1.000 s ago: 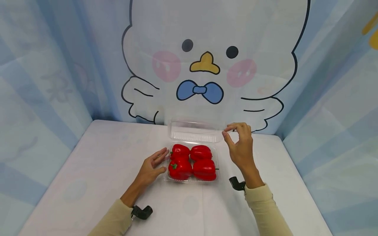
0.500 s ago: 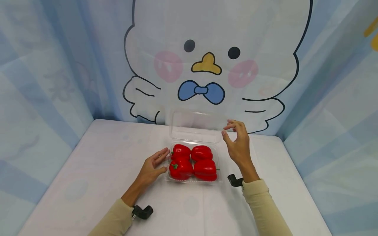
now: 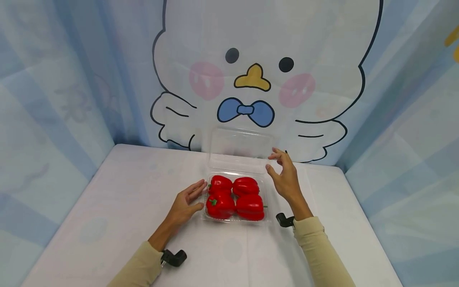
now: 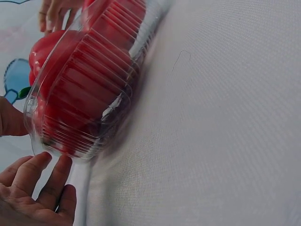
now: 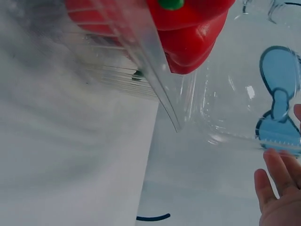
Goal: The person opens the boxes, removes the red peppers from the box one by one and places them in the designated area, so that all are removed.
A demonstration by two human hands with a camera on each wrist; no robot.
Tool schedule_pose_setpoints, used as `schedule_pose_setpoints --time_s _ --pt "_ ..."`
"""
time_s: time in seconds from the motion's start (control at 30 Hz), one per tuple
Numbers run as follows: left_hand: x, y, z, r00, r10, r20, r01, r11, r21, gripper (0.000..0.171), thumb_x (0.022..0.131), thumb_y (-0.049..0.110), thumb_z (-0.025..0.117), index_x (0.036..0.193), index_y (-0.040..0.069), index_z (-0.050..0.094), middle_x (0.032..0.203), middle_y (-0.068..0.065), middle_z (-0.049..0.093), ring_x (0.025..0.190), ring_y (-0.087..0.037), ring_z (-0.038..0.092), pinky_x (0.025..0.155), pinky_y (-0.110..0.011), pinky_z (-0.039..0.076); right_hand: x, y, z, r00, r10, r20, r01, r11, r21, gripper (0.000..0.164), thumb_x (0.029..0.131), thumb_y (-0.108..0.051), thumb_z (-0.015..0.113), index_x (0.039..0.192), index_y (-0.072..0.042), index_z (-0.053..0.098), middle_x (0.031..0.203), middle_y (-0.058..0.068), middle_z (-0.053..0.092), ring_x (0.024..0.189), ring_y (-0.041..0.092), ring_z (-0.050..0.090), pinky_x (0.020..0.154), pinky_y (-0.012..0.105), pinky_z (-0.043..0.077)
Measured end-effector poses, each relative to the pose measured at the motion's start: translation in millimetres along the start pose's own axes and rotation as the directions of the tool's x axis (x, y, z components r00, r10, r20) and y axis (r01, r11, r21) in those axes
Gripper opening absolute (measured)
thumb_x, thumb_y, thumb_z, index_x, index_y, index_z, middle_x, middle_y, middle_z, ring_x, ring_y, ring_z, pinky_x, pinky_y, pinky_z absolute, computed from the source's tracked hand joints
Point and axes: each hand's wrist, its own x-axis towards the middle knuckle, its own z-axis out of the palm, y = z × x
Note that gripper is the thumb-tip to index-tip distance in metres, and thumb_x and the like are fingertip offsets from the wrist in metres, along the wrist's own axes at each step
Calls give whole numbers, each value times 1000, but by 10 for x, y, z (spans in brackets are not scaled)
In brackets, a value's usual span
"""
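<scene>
Red bell peppers point(image 3: 250, 207), several of them, sit in the base of a clear plastic clamshell box point(image 3: 234, 221). Its clear lid point(image 3: 241, 143) is joined at the back edge and stands raised, tilted away from the peppers. My left hand point(image 3: 184, 205) rests at the box's left side, thumb and fingers spread along the wall; in the left wrist view its fingertips point(image 4: 61, 162) are right at the ribbed end. At the lid's right edge is my right hand point(image 3: 285, 177), thumb and fingers apart; in the right wrist view its fingertips point(image 5: 273, 157) overlap the lid's rim.
A white cloth covers the table point(image 3: 143, 191) under the box. Behind the lid hangs a curtain point(image 3: 247, 40) with a cartoon bird, close to the table's back edge. Curtains also flank both sides. Each wrist wears a black camera mount point(image 3: 174, 258).
The lid has swung up from lying low behind the box to a more upright tilt. My right hand has shifted slightly left along with it, while the left hand stays at the box.
</scene>
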Motion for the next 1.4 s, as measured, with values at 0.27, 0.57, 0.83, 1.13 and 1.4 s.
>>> schedule_pose_setpoints --time_s 0.27,0.57,0.83,1.13,1.4 --pt "-10 3 4 1000 21 -3 -21 1000 14 78 93 -6 64 165 8 36 167 -8 45 157 -32 42 126 -42 34 -26 107 64 995 53 84 -54 999 8 30 103 -6 64 132 -6 56 168 17 42 153 39 44 125 57 42" --pt "-15 19 20 1000 16 -12 -16 1000 14 79 93 -7 63 165 8 37 166 -8 46 156 -32 43 125 -41 36 -54 203 116 972 154 176 -160 987 23 34 105 -11 65 136 -7 52 171 18 38 149 43 49 124 54 43" --pt "-16 23 22 1000 15 -10 -15 1000 4 78 93 -7 63 165 8 36 167 -8 45 156 -31 44 124 -39 37 -67 248 154 933 263 247 -275 961 15 37 106 -18 65 138 -12 47 172 16 36 152 40 47 122 53 45" --pt "-23 28 22 1000 27 -5 -27 1000 11 78 93 -6 63 165 8 36 167 -8 45 156 -31 44 124 -39 36 -84 234 157 919 293 264 -299 954 -21 42 106 -22 64 142 -12 44 170 19 37 154 42 44 122 56 44" --pt "-31 44 21 1000 20 -19 -19 1000 24 78 93 -6 63 165 9 37 167 -6 46 155 -29 45 121 -36 40 -145 132 126 963 191 191 -182 981 -65 50 104 -22 68 148 -12 47 164 19 45 150 46 47 120 61 45"
